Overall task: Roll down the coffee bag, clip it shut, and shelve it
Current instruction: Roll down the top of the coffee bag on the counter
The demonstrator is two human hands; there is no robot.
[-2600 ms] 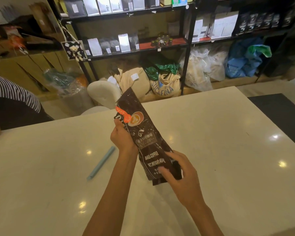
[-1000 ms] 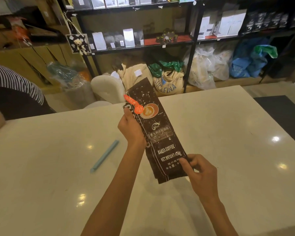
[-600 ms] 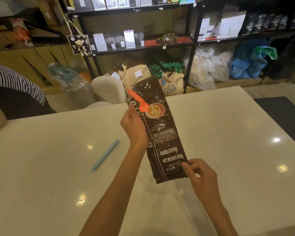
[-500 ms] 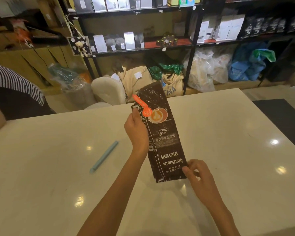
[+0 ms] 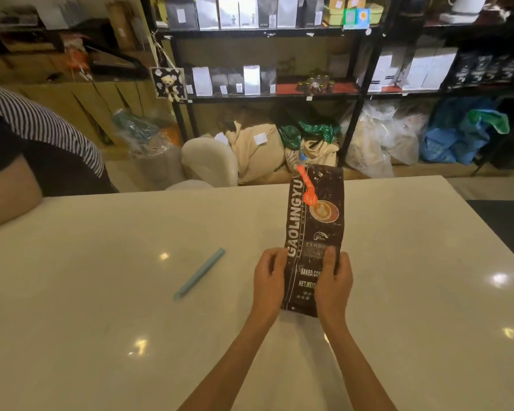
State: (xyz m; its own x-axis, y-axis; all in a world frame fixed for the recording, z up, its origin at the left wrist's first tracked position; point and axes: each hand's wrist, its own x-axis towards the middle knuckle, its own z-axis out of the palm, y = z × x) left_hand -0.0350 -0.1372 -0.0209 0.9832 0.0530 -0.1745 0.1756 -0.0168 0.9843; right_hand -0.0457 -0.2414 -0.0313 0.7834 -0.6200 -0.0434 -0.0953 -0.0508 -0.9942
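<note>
A dark brown coffee bag [image 5: 315, 226] with white lettering and a cup picture stands nearly upright on the white table [image 5: 413, 277], its top unrolled. An orange printed mark [image 5: 306, 186] runs down from its upper left corner. My left hand [image 5: 269, 281] grips the bag's lower left edge and my right hand [image 5: 333, 280] grips its lower right edge, thumb across the front. A light blue clip bar [image 5: 199, 272] lies flat on the table, well to the left of the bag, touched by neither hand.
Black shelving [image 5: 267, 94] with rows of bags and boxes stands behind the table. Sacks [image 5: 258, 152] and plastic bags [image 5: 377, 140] lie on the floor under it. A person in a striped sleeve [image 5: 36, 123] sits at the table's left. A dark mat [image 5: 505, 221] lies at the right.
The bag has swung from tilted to nearly upright and moved right. My left hand slid down from its upper edge to the lower left; my right hand shifted up onto the lower right.
</note>
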